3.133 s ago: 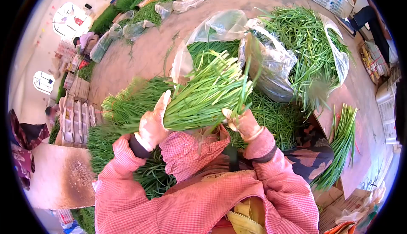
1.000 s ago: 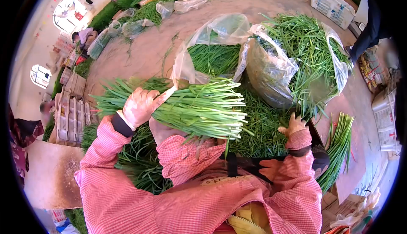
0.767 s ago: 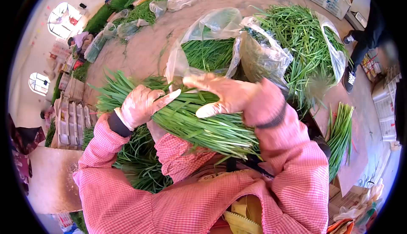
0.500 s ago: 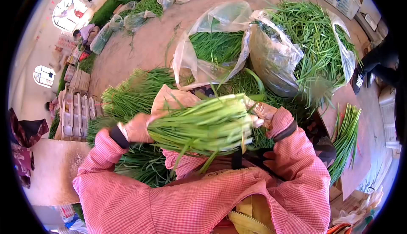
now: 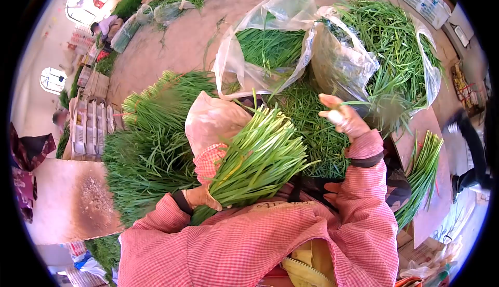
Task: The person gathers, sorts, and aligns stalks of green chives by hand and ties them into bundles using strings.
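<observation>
My left hand (image 5: 204,197) is wrapped round the lower, leafy part of a bunch of garlic chives (image 5: 260,157). The bunch slants across my lap, its pale cut ends pointing up and to the right. Off to the right, apart from the bunch, my right hand (image 5: 345,119) is raised with fingers stretched and apart; white tape is on one finger. A single green chive leaf (image 5: 358,103) overlaps this hand and sticks out to its right. Below it lies a heap of loose chive leaves (image 5: 317,126).
Tied chive bunches (image 5: 156,105) are piled at my left. A plastic bag of chives (image 5: 226,71) and a fuller bag (image 5: 338,63) stand ahead. Another bunch (image 5: 423,167) lies on a board at right. A person's dark-clad leg (image 5: 470,147) shows at far right.
The bunch has swung from level to slanted, cut ends upward. My left hand has moved down and right with it. My right hand has left the cut ends and moved up and right.
</observation>
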### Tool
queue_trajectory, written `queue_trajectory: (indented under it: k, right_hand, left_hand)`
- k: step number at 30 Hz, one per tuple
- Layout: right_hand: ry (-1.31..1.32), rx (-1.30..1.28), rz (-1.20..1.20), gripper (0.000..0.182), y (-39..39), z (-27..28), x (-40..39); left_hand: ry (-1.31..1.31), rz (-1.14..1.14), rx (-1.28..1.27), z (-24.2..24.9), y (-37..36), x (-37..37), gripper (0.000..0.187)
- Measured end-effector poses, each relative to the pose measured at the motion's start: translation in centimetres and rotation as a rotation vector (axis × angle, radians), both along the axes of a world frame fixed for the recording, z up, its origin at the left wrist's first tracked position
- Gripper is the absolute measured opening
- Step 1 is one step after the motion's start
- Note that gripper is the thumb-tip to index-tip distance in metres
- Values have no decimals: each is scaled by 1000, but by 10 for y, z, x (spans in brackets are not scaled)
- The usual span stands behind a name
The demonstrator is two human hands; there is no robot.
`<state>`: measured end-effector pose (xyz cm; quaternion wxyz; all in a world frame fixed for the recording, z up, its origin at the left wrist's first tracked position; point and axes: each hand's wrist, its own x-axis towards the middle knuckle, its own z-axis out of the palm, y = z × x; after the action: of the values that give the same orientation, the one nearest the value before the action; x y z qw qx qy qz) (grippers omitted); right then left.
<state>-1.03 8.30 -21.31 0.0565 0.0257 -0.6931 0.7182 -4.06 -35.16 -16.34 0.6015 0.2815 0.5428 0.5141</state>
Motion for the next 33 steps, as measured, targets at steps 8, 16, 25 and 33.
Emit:
queue_trajectory:
  k: [8,16,25,33]
  right_hand:
    - [-728,310,-262,25,-19,26,-18]
    - [-222,19,306,50,-77,36,-17]
    - [-279,-1032,-281,28,-38,-17,8]
    - [335,775,126,57,-98,59,-9]
  left_hand:
    - [34,146,-198,22,5,12,75]
    - [397,-26,-108,25,25,16,61]
    - [-97,351,-116,-4,23,44,77]
    - [77,300,-58,20,41,39,79]
